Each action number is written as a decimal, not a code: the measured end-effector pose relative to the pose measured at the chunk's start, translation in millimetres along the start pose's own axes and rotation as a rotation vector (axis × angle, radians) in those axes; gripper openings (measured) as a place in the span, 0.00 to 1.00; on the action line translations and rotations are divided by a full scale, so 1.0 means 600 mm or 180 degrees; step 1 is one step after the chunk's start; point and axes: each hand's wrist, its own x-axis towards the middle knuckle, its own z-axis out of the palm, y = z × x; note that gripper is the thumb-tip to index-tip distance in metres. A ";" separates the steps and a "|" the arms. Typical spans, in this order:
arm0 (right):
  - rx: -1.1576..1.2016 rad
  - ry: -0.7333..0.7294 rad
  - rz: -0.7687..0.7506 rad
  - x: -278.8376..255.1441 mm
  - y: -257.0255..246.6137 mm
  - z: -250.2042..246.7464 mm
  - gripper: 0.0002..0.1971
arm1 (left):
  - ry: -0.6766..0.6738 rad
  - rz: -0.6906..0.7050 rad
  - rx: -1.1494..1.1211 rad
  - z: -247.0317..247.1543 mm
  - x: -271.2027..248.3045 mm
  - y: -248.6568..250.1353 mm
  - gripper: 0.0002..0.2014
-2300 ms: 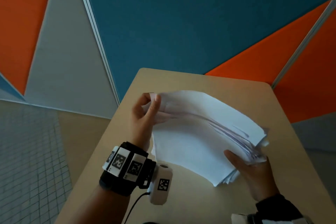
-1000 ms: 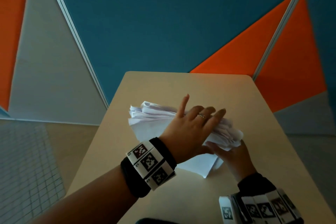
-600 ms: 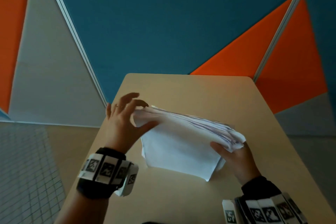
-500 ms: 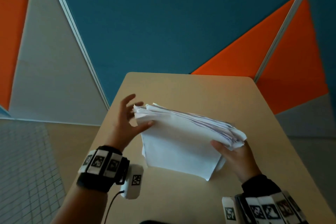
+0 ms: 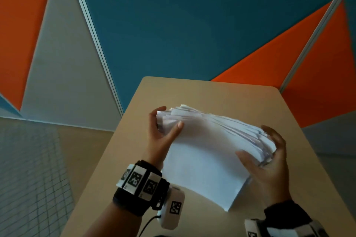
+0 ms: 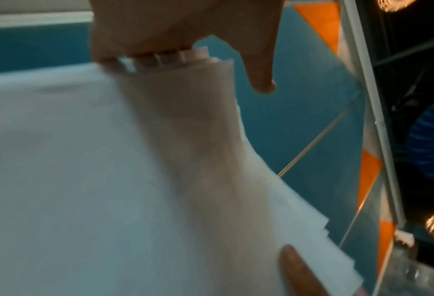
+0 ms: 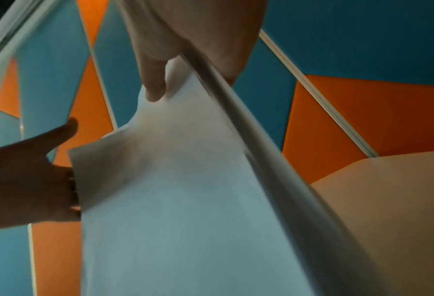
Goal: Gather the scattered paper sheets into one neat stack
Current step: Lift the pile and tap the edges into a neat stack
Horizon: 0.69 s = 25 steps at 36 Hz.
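Paper stack held tilted above beige tabletop — near corner low, edges uneven. Left hand grips far-left end, fingers curled behind, thumb on top sheet. Right hand clasps right edge — fingers wrapped over, thumb flat on top.

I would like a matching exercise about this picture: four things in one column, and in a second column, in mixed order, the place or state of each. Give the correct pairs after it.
Things
1. left hand
2. right hand
3. paper stack
4. table

Places or states
A. beige, under the paper and both hands
B. grips the right end of the stack
C. grips the far left corner of the stack, thumb on top
D. white, held between two hands, edges uneven

Pairs: 1-C, 2-B, 3-D, 4-A
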 end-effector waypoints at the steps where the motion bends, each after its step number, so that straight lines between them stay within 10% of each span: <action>1: -0.0029 0.0128 -0.0036 -0.004 -0.008 0.004 0.35 | 0.0095 0.0048 -0.0021 0.008 -0.003 0.003 0.31; 12: -0.1063 0.0240 -0.1475 -0.014 -0.010 0.010 0.22 | 0.0507 0.0545 0.0868 0.039 -0.003 0.032 0.13; 25: -0.0789 0.0329 -0.1314 -0.004 -0.013 0.005 0.16 | 0.0751 0.0368 0.0426 0.023 -0.009 0.028 0.16</action>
